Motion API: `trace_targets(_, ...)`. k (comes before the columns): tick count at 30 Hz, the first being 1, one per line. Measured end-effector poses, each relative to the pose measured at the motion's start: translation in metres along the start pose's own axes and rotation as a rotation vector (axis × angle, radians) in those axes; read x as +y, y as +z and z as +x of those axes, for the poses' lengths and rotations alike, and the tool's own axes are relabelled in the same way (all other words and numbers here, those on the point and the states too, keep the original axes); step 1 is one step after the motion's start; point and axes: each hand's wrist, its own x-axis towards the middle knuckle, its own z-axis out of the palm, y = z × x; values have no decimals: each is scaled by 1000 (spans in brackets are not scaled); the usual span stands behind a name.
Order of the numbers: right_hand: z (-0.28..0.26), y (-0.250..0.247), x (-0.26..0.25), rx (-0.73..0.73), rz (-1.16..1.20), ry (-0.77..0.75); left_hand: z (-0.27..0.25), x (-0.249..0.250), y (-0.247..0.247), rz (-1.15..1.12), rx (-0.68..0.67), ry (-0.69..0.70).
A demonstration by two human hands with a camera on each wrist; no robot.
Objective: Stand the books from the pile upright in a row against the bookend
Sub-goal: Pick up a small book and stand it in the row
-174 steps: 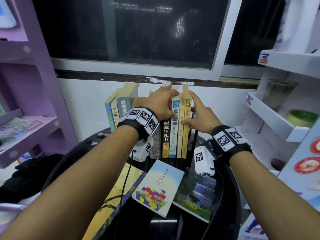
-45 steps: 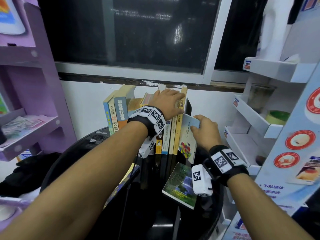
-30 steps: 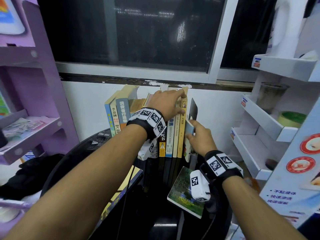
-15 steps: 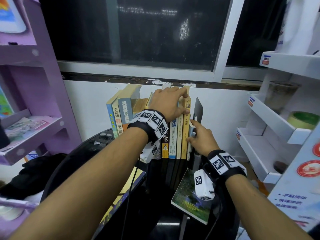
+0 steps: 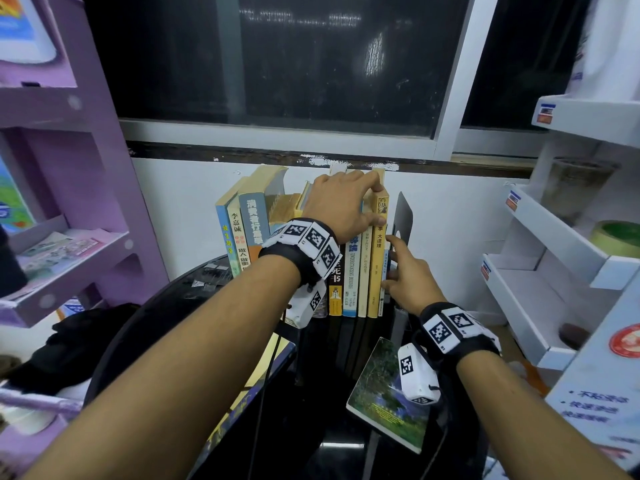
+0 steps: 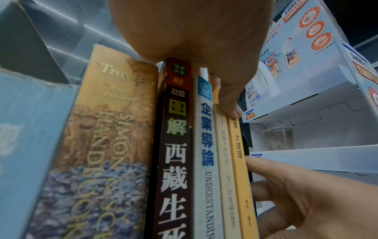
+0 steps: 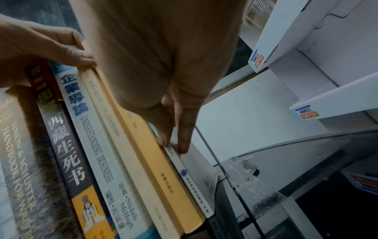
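The step in hand is seating a thin white-spined book (image 7: 191,182) at the right end of the upright row (image 5: 349,271), between the yellow-spined book (image 5: 375,268) and the dark metal bookend (image 5: 403,216). The left hand (image 5: 341,207) lies over the tops of the row, its fingers (image 6: 229,103) curled down over the spines, bracing them. The right hand (image 5: 410,275) has its fingers (image 7: 184,134) straight and close together, the tips pressing on the thin book's spine. From the right wrist view the thin book stands nearly flush with its neighbours.

Judging from this, the next move calls for freeing the right hand and lifting the green landscape-cover book (image 5: 389,393), which lies flat on the black counter (image 5: 166,306) near the right wrist; a yellow-and-blue book (image 5: 242,407) also lies flat beneath the left forearm.

On the white rack (image 5: 540,237) at right, a clear plastic cup (image 6: 279,139) stands on one shelf; whether it holds anything cannot be told.
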Motion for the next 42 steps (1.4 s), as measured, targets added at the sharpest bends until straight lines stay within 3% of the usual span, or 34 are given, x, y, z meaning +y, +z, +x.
trace_targets(6,2,-2,7,-54,14,13,1,1,1,9,2,-4)
trace_targets(25,2,2,6,-2,24,32,-4,4,0,16,28,14)
trace_targets(42,-37,-28,-21,-47,-110,71,-40,12,-14,-42,-77,104)
